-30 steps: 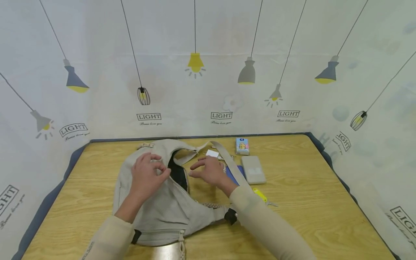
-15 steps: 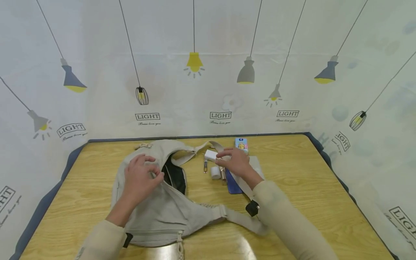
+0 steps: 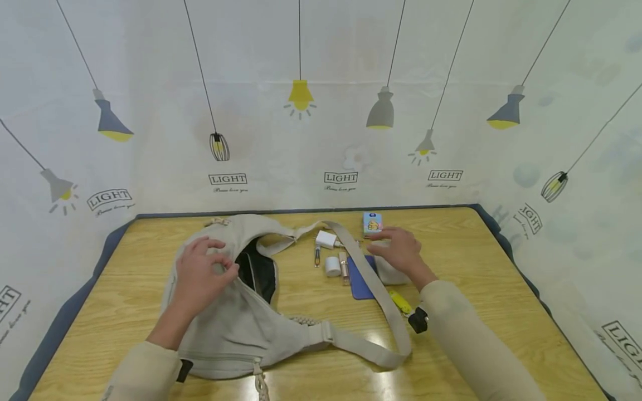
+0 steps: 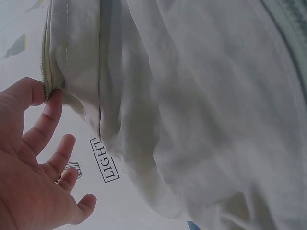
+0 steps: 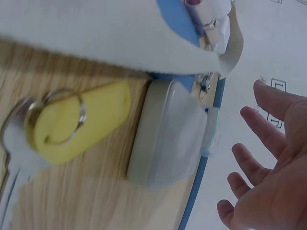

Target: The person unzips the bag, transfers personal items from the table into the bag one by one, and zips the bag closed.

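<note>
My left hand (image 3: 200, 278) pinches the zippered edge of a light grey sling bag (image 3: 225, 328) between thumb and forefinger, as the left wrist view shows. The other fingers of that hand are spread. The bag lies on the table with its main pocket gaping, and its black lining (image 3: 263, 275) shows. My right hand (image 3: 398, 250) hovers over a grey rounded box (image 5: 165, 139), holding nothing, fingers apart. In the head view it partly covers that box. The bag's strap (image 3: 386, 309) loops rightward across the table, with a black buckle (image 3: 418, 321) near my right sleeve.
Small items lie right of the bag: a white charger (image 3: 326, 239), nail clippers (image 3: 317, 256), a white cylinder (image 3: 332, 266), a lipstick-like tube (image 3: 344, 267), a blue flat piece (image 3: 360, 284), a tissue pack (image 3: 372, 221). A key with yellow tag (image 5: 86, 120) lies nearer.
My right hand has moved right, away from the bag's opening, and the strap now lies looped farther right. My left hand has shifted slightly left with the bag's edge, and the opening gapes wider.
</note>
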`<control>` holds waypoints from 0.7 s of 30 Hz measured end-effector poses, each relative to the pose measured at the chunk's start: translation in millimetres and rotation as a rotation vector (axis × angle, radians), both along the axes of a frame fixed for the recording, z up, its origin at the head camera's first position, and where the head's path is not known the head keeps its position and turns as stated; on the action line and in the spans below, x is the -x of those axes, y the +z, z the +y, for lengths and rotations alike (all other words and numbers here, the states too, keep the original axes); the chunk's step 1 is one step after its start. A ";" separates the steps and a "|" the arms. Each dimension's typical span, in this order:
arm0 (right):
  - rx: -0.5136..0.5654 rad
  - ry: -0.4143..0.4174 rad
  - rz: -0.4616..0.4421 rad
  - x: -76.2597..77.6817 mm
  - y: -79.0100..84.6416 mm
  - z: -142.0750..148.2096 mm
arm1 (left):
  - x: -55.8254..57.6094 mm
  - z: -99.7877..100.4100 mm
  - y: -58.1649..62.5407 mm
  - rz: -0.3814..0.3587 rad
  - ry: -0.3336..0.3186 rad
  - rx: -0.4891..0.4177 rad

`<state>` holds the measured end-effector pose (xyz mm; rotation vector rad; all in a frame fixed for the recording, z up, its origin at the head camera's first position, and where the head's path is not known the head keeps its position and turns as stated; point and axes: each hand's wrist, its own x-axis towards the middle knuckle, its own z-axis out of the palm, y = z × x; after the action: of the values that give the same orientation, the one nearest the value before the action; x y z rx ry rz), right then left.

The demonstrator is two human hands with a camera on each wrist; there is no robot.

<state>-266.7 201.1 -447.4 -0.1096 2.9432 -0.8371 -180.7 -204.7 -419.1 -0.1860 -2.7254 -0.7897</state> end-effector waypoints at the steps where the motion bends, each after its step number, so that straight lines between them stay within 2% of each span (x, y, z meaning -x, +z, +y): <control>1: -0.004 -0.006 0.001 -0.1 -0.9 2.8 | 0.3 -0.8 -0.6 -0.001 0.001 -0.001; 12: -0.037 -0.093 -0.061 1.1 -11.5 26.0 | 1.0 -2.6 -4.2 -0.009 0.005 -0.020; 21: -0.140 -0.098 -0.058 -2.6 -17.9 34.9 | 1.7 -0.5 -6.2 -0.019 0.005 -0.031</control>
<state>-264.2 236.0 -465.3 0.0671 2.9611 -0.6309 -182.4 -205.3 -425.3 -0.1664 -2.7284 -0.8355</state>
